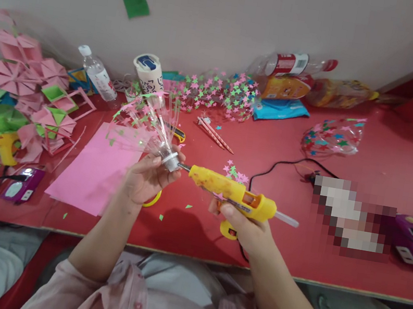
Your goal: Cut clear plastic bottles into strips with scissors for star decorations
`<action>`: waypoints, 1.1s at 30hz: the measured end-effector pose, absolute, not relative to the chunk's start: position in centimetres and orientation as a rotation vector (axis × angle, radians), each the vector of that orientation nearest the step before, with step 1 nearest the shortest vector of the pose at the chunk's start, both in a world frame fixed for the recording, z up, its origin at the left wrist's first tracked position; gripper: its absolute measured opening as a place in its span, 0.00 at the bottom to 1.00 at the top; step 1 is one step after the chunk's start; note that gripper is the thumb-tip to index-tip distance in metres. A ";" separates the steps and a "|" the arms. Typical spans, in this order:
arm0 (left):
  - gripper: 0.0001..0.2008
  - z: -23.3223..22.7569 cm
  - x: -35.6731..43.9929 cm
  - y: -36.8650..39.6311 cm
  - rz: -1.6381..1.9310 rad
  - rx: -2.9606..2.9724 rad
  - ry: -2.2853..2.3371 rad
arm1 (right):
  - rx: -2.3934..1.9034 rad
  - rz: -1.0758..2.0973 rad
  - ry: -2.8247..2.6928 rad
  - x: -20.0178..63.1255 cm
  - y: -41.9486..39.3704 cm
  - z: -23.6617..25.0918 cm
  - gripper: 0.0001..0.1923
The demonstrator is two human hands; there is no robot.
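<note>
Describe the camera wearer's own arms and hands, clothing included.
Both the left hand and right hand are ungloved, with no watch or bracelet visible. The forearms are bare. The left sleeve is pale pink, part of a buttoned shirt worn open over a white top.

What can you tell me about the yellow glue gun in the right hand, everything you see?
The glue gun has a stained yellow, plastic-looking body, a metal-looking nozzle and a whitish glue stick poking out the back. The right hand grips it above the red table, tip pointing left at the bottle neck; I can't tell whether they touch.
</note>
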State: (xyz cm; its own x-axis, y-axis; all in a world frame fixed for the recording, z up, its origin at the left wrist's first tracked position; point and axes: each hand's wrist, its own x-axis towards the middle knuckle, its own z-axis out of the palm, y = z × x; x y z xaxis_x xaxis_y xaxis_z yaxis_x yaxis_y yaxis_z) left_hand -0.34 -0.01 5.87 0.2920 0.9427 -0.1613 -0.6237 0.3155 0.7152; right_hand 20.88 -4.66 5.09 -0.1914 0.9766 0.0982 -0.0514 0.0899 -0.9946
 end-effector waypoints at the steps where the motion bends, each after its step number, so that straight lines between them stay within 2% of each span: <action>1: 0.14 5.8 -0.3 0.0 1.127 0.592 0.640 | -1.022 1.294 -1.361 20.9 -4.7 5.1 0.19; 13: 0.15 5.8 -0.3 0.0 1.116 0.589 0.648 | -1.052 1.308 -1.368 21.0 -5.0 5.8 0.15; 20: 0.18 5.7 -0.2 0.0 1.116 0.578 0.690 | -1.090 1.302 -1.392 21.2 -5.0 5.6 0.17; 26: 0.14 6.0 0.0 0.0 1.125 0.592 0.678 | -1.087 1.308 -1.421 21.2 -5.0 5.8 0.18; 33: 0.12 5.0 0.5 1.0 1.225 0.587 0.761 | -1.217 1.058 -1.634 21.5 -3.6 5.7 0.16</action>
